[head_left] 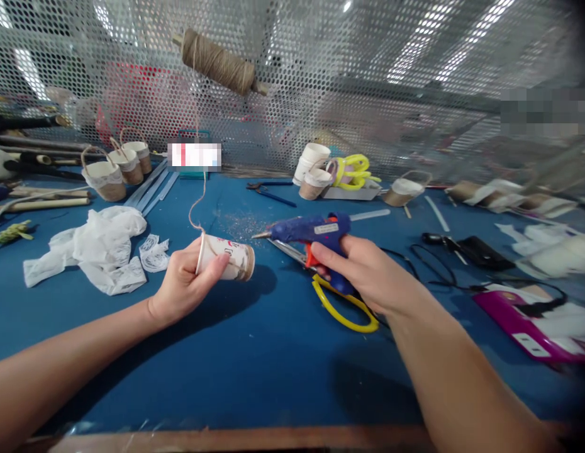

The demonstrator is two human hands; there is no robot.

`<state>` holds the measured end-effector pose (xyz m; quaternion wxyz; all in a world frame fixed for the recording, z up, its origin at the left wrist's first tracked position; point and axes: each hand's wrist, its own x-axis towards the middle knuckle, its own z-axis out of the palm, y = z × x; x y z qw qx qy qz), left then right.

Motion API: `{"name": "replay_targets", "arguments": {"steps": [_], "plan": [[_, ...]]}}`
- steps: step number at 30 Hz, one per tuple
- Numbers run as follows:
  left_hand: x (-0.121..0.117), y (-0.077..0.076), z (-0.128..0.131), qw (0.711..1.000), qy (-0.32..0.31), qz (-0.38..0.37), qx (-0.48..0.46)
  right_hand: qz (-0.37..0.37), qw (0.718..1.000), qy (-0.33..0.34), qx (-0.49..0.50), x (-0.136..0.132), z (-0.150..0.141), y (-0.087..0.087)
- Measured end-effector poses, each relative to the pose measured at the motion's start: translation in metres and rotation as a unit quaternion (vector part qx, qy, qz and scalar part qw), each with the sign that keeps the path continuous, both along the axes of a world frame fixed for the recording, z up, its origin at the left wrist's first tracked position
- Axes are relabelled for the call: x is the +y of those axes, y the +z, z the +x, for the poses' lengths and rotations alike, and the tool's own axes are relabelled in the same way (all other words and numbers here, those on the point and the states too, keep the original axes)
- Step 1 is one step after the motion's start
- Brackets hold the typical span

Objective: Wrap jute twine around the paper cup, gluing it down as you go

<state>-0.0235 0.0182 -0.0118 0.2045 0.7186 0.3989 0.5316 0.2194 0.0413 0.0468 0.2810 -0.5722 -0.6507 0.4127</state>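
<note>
My left hand (182,280) is closed around a paper cup (234,259), which lies on its side in the grip with its base toward the right. Twine (193,207) runs from the cup up to a spool (218,63) on the mesh; some twine is wound around the cup's base end. In my right hand (363,267) is a blue hot glue gun (311,229), its nozzle pointing left, close to the cup's base but apart from it. Beneath the gun lie yellow-handled scissors (344,311), partly hidden by it and by my fingers.
White lace (92,248) lies at left, with small handled cups (106,181) behind it. Pliers (273,189), stacked cups (311,160) and another handled cup (403,190) stand or lie at the back. A purple power strip (514,321) and black cables (434,267) are at right.
</note>
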Motion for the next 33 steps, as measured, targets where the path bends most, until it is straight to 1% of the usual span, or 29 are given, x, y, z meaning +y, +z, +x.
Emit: {"name": "replay_targets", "arguments": {"steps": [2, 5, 8, 11, 13, 15, 17, 19, 21, 22, 24, 26, 27, 28, 30, 31, 33], "plan": [[0.001, 0.000, 0.000, 1.000, 0.001, 0.003, -0.003, -0.016, 0.999, -0.034, 0.002, 0.015, 0.001, -0.003], [0.001, 0.000, 0.000, 1.000, 0.002, 0.008, -0.007, -0.016, 0.995, -0.087, -0.038, 0.042, 0.004, -0.011], [0.002, 0.000, 0.000, 1.000, 0.001, 0.017, -0.009, -0.023, 0.989, -0.114, -0.090, 0.068, 0.009, -0.024], [0.001, 0.000, 0.001, 1.000, -0.003, 0.022, -0.017, -0.024, 0.979, -0.129, -0.153, 0.086, 0.012, -0.036], [0.001, 0.000, 0.001, 1.000, -0.006, 0.018, -0.020, -0.017, 0.971, -0.135, -0.199, 0.092, 0.012, -0.040], [0.001, -0.001, 0.001, 1.000, -0.007, 0.012, -0.018, -0.003, 0.961, -0.140, -0.240, 0.095, 0.010, -0.040], [0.002, -0.001, 0.001, 1.000, -0.005, 0.010, -0.017, 0.020, 0.952, -0.143, -0.269, 0.092, 0.005, -0.036], [0.001, -0.002, 0.001, 1.000, -0.008, 0.007, -0.014, 0.050, 0.950, -0.130, -0.278, 0.084, -0.003, -0.027], [0.000, -0.002, 0.002, 1.000, -0.025, 0.004, -0.005, 0.075, 0.959, -0.078, -0.262, 0.070, -0.016, -0.017], [-0.001, -0.001, 0.002, 0.999, -0.039, 0.005, 0.001, 0.075, 0.966, -0.036, -0.246, 0.063, -0.024, -0.012], [-0.004, -0.001, 0.004, 0.997, -0.072, 0.017, 0.017, 0.055, 0.976, 0.073, -0.200, 0.047, -0.041, -0.004], [-0.007, 0.001, 0.007, 0.993, -0.108, 0.038, 0.038, 0.023, 0.972, 0.174, -0.154, 0.034, -0.059, -0.001], [-0.009, 0.002, 0.009, 0.990, -0.124, 0.047, 0.047, 0.001, 0.966, 0.228, -0.122, 0.029, -0.067, -0.001], [-0.010, 0.002, 0.010, 0.987, -0.139, 0.054, 0.054, -0.035, 0.957, 0.281, -0.070, 0.025, -0.074, -0.001], [-0.013, 0.003, 0.011, 0.983, -0.162, 0.057, 0.060, -0.105, 0.938, 0.329, 0.034, 0.021, -0.083, -0.003], [-0.013, 0.004, 0.012, 0.982, -0.170, 0.052, 0.059, -0.130, 0.930, 0.334, 0.080, 0.019, -0.085, -0.004], [-0.014, 0.004, 0.012, 0.983, -0.174, 0.030, 0.051, -0.136, 0.925, 0.319, 0.152, 0.018, -0.087, -0.004]]}}
